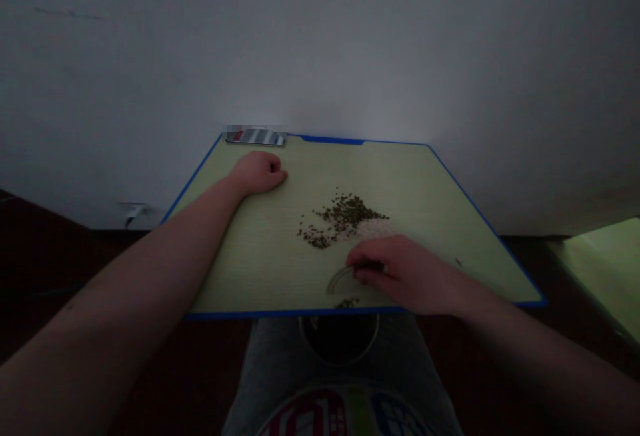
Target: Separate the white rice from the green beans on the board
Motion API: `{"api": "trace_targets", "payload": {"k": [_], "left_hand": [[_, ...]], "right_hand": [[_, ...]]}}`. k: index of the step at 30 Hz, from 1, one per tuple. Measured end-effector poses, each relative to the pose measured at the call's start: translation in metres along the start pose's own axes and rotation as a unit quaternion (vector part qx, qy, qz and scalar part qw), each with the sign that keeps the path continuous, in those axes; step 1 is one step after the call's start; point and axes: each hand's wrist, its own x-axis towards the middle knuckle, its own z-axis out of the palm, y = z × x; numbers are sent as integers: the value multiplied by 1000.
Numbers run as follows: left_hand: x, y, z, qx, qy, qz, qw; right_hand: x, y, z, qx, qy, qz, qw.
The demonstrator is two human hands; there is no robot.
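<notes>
Behind it all, a pale wall (320,43) is seen. Near the middle of the view, the right grip (403,275) is curled together, and a thin clear curved piece (341,281) is held at its fingertips; what kind of piece it is cannot be told. Just past the right grip, a small heap of green beans (344,216) is lying, with a pale heap of grains (373,228) pressed against it. A few beans (347,303) are lying just below the grip, by the near edge of a green cutting board (430,189) with a blue rim. Farther left, the left grip (259,173) is closed in a loose fist and is rested on the board. Past it, a shiny flat thing (255,136) is laid at the far edge. Below the board, a round dark bowl (340,339) is seen; what is in it cannot be told.
</notes>
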Motion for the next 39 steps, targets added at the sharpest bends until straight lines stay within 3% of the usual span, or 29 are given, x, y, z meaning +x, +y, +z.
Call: {"api": "trace_targets", "payload": {"k": [4,7,18,30,35,39], "left_hand": [[0,-1,2,-8,2,0,1000],[0,-2,2,-6,4,-5,1000],[0,-2,1,-7,1,-6,1000],[-1,-1,0,-4,7,-4,1000],[-1,-1,0,-27,-1,-9,1000],[-1,0,-1,-23,7,-4,1000]], "right_hand": [[-24,7,6,57,86,72,992],[-31,11,12,68,115,102,986],[-32,9,31,90,105,157,978],[-39,8,30,158,105,159,969],[-22,7,28,130,124,151,972],[-3,1,30,95,94,124,983]]}}
